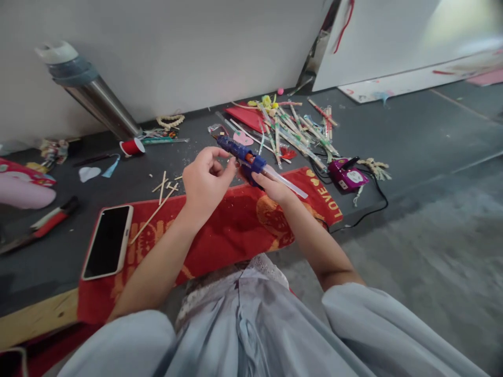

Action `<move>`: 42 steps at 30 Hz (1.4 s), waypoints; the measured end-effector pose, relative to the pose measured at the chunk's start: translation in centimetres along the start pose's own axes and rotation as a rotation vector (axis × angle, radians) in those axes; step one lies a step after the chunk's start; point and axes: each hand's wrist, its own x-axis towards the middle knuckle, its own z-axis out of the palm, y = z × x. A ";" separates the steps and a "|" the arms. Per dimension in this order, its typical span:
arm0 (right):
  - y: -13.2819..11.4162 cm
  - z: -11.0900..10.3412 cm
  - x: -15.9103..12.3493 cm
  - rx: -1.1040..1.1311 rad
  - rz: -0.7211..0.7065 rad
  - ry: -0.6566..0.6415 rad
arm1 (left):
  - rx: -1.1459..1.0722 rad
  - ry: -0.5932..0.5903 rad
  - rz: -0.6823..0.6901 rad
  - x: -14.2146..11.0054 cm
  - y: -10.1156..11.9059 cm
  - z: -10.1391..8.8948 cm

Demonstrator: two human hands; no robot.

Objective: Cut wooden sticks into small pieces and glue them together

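Observation:
My right hand (274, 187) is wrapped round the handle of a blue hot glue gun (236, 148), whose nozzle points up and to the left. A clear glue stick (288, 183) sticks out of its back end. Beside the gun, my left hand (209, 175) is closed in a pinch, thumb against forefinger; what sits between the fingertips, if anything, is too small to make out. Both hands are above a red towel (231, 225) with orange patterns. Short thin wooden sticks (165, 187) lie left of my left hand, and a longer one (153, 215) crosses the towel.
A phone (108, 242) rests on the towel's left end, with pliers (43, 222) farther left. A steel flask (98, 94) stands behind a spool of red thread (132, 147). Wrapped sticks (294, 131) are heaped at the back. A purple power strip (348, 174) with a cord lies right.

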 end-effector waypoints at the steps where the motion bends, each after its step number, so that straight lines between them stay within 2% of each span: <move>1: 0.0 0.2 0.1 0.005 0.004 -0.013 | 0.005 0.008 -0.005 -0.1 -0.1 -0.1; 10: 0.2 1.2 0.7 -0.026 0.035 -0.042 | 0.047 0.014 -0.065 -0.4 -1.6 -0.7; 25: 0.8 1.6 1.1 -0.049 0.009 -0.086 | 0.052 0.037 -0.122 -0.4 -2.1 -0.8; 34: 1.8 1.6 1.2 -0.105 0.031 -0.075 | 0.092 0.056 -0.150 -0.5 -2.4 -0.4; 42: 1.9 1.7 1.0 -0.054 0.047 -0.004 | 0.075 0.084 -0.155 -0.4 -2.7 -0.1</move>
